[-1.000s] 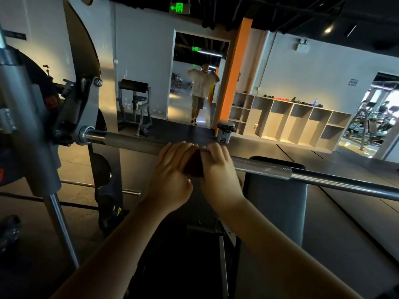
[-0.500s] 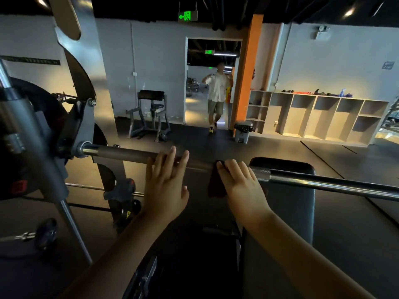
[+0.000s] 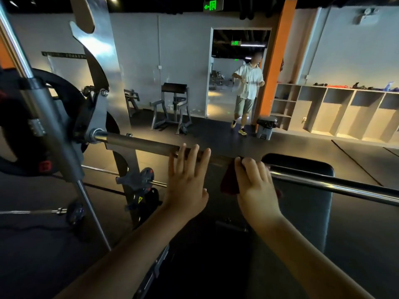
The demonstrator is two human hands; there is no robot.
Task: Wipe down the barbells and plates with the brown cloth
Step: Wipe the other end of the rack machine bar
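Head view: the barbell (image 3: 140, 144) runs across the rack (image 3: 101, 67), dull grey at left and shiny chrome at right. The dark brown cloth (image 3: 230, 182) hangs crumpled over its middle, gripped against the bar by the right hand (image 3: 257, 188). The left hand (image 3: 185, 186) lies flat, fingers straight, touching the bar.

A gym: racked barbell (image 3: 323, 182), weight plate (image 3: 32, 126), bench machine (image 3: 172, 106), storage cubbies (image 3: 345, 111).

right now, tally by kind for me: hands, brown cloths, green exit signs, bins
hands: 2, left hand and right hand
brown cloth: 1
green exit signs: 2, near sign and far sign
bin: 1
total: 6
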